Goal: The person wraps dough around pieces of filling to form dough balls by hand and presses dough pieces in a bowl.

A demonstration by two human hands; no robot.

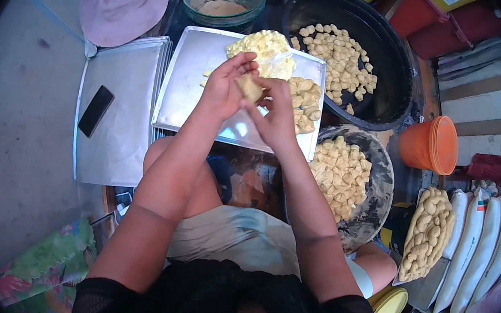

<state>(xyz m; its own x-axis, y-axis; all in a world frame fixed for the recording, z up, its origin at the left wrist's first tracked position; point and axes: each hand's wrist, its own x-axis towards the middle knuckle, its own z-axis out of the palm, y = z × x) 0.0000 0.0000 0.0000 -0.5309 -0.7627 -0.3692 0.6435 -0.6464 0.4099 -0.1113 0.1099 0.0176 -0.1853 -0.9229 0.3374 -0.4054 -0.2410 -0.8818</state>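
Both my hands meet over a metal tray, with a flattened piece of dough between them. My left hand supports the dough with its palm, fingers stretched toward the far side. My right hand pinches the same piece with its fingertips. Just beyond the hands, a heap of pale yellow filling lies on the tray, partly on clear plastic. Shaped dough pieces crowd the tray's right side, beside my right hand. Small yellow bits show left of my left hand.
A large black basin and a floured round basin hold many dough lumps. An orange bucket stands at right, near a tray of dough pieces. A phone lies on stacked trays, below a pink hat. A green-rimmed tub contains flour.
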